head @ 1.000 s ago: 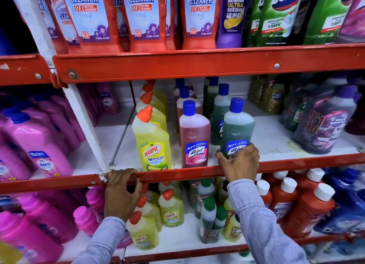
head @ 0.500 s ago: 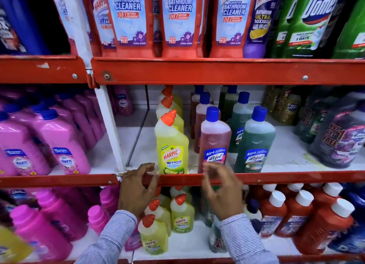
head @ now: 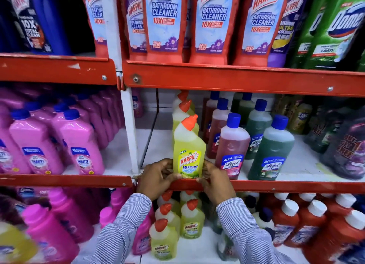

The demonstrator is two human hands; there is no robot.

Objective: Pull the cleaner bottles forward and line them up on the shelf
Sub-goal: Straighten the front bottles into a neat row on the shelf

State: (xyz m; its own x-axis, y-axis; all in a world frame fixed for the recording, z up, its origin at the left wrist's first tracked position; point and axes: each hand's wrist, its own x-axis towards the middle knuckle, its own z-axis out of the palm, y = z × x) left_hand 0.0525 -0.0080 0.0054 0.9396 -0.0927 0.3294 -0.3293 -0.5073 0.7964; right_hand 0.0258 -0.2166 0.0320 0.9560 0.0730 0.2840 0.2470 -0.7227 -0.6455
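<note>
A yellow Harpic bottle point(head: 188, 151) with an orange cap stands upright at the front edge of the middle shelf point(head: 276, 185). My left hand point(head: 158, 176) grips its lower left side and my right hand point(head: 214, 181) grips its lower right side. More yellow Harpic bottles point(head: 182, 107) stand in a row behind it. To its right stand a red Lizol bottle point(head: 232, 147) and a green Lizol bottle point(head: 271, 151), both at the shelf front, with further blue-capped bottles behind them.
A white upright post point(head: 129, 129) bounds the bay on the left, with pink bottles point(head: 78, 143) beyond it. Dark purple bottles point(head: 347, 151) stand at the right. Red bathroom-cleaner pouches point(head: 165, 24) fill the shelf above. Small yellow and red bottles crowd the shelf below.
My right hand left the green Lizol bottle and moved left. My left hand came up off the shelf rail. Both now hold the front yellow Harpic bottle. The camera has moved closer.
</note>
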